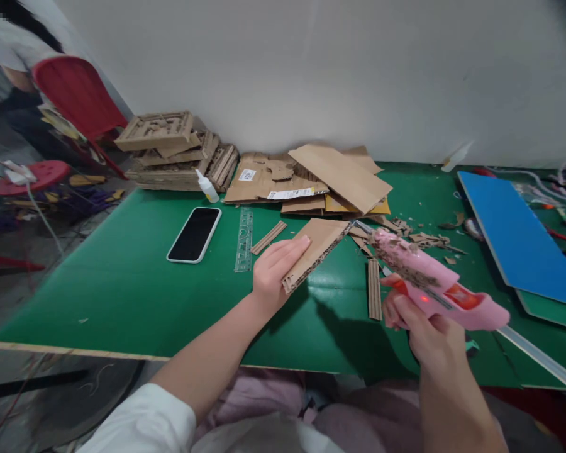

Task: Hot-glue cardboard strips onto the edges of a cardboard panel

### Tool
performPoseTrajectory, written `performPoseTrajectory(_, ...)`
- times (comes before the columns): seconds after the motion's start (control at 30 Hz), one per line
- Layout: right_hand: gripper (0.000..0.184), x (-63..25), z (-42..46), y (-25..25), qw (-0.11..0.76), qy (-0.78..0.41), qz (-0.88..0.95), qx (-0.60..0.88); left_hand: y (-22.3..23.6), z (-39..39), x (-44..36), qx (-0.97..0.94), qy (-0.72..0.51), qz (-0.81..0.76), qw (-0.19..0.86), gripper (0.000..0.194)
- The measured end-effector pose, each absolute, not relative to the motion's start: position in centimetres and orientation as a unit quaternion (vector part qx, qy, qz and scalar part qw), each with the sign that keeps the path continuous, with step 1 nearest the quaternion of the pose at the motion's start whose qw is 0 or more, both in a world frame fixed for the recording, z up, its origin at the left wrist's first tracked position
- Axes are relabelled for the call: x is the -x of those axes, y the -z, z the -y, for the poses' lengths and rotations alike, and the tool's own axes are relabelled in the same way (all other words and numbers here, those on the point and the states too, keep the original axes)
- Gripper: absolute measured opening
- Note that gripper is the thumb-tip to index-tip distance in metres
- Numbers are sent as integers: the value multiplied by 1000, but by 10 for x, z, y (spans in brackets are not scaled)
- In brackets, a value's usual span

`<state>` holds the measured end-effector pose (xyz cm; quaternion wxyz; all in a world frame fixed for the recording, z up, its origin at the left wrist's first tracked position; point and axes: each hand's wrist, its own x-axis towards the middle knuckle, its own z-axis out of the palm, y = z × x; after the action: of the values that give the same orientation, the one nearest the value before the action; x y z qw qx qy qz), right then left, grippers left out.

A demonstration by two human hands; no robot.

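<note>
My left hand (276,267) grips a flat brown cardboard piece (324,238) above the table, its corrugated edge turned toward me. In my right hand (417,321) is a pink hot glue gun (415,258) with an orange trigger, a small red light and brown scraps stuck along its barrel. The metal nozzle touches or nearly touches the far right corner of the cardboard. A long clear glue stick (542,355) extends from the gun's rear. Below the piece, a corrugated strip (374,289) lies near my right hand, and another narrow strip (268,238) lies beyond my left.
A phone (195,234), a clear ruler (244,239) and a white squeeze bottle (207,187) lie or stand to the left. Cardboard sheets (344,176) and stacked cardboard panels (163,151) line the wall. A blue board (519,236) is at right. Someone stands behind a red chair (78,94).
</note>
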<state>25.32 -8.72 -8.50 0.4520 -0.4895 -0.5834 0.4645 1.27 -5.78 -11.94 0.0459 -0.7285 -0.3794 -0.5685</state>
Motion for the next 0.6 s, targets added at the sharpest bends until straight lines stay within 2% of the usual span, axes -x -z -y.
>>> performPoseTrajectory(0.3, 27, -255, 89, 89, 437, -475, 582, 494, 120, 58, -15, 720, 585, 370, 43, 39)
performPoseTrajectory(0.43, 26, -245, 88, 79, 421, -419, 581, 556, 120, 58, -13, 711, 589, 381, 55, 40)
performPoseTrajectory(0.5, 23, -238, 86, 72, 448, -384, 558, 584, 120, 59, -12, 712, 585, 385, 58, 42)
performPoseTrajectory(0.6, 18, -236, 86, 64, 538, -375, 499, 567, 120, 59, -12, 716, 578, 388, 58, 42)
